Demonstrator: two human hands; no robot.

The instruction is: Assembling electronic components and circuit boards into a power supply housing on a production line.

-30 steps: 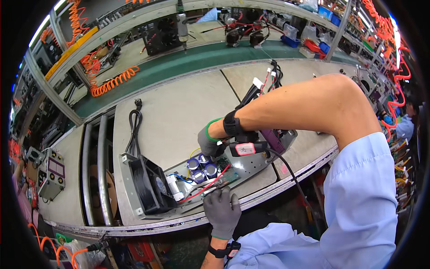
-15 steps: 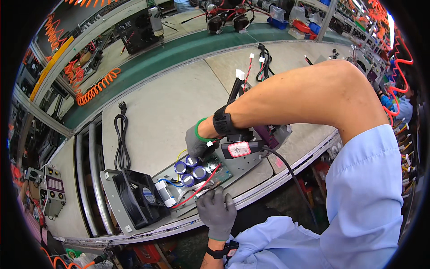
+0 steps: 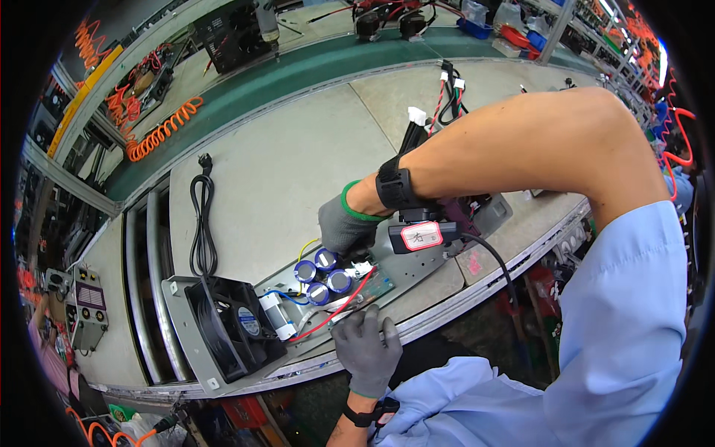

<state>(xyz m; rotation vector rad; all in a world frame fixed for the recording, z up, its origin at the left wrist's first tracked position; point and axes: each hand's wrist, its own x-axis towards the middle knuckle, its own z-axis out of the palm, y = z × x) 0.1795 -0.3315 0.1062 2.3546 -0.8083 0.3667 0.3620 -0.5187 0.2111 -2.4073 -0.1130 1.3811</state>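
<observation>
A long metal chassis lies slantwise along the bench's near edge. It carries a green circuit board, a cluster of blue capacitors, a white cylindrical part and a black fan. My right hand, in a grey glove with green cuff, is closed just above the board; its fingertips and whatever they grip are hidden. Beneath it a white connector shows. Lower down, my left hand, gloved in grey, rests spread fingertips against the chassis's near edge beside a red wire.
A coiled black power cord lies left on the bench. Metal rollers and a grey test box are farther left. Beyond runs a green conveyor strip. Wires with white plugs stick up behind my right forearm.
The view has shifted slightly. My right hand has lifted a little off the board, and a white connector now shows beneath it. My left hand stays at the chassis edge.
</observation>
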